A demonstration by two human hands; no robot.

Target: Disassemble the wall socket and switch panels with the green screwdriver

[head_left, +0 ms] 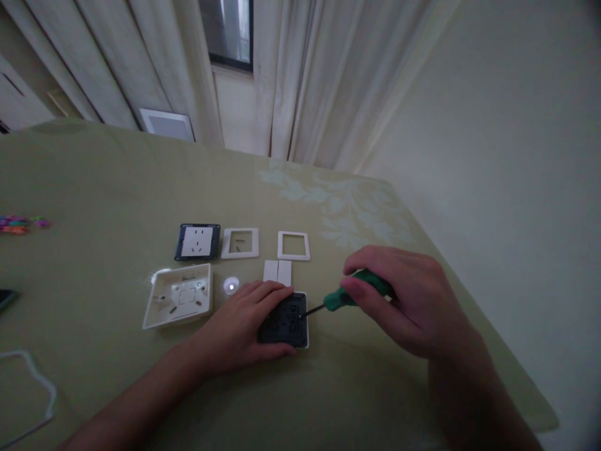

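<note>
Just below the middle of the frame, the left hand (241, 329) presses flat on a dark switch module (286, 321) lying on the green tablecloth (103, 188). Meanwhile the right hand (404, 300), closed around a green-handled screwdriver (350, 295), sets its tip against the module. Above them lie two white rocker covers (277, 272), two white frames (240, 243), a socket face (198, 242) and a white back box (178, 302).

From my view I see two bare forearms entering from the bottom edge, with no sleeves showing on either one. My left hand (246, 326) and my right hand (408, 300) wear no gloves, rings, watch or bands that I can make out. The fingers (364, 294) are uncovered, nails short and plain. The dim light blurs finer detail.
</note>
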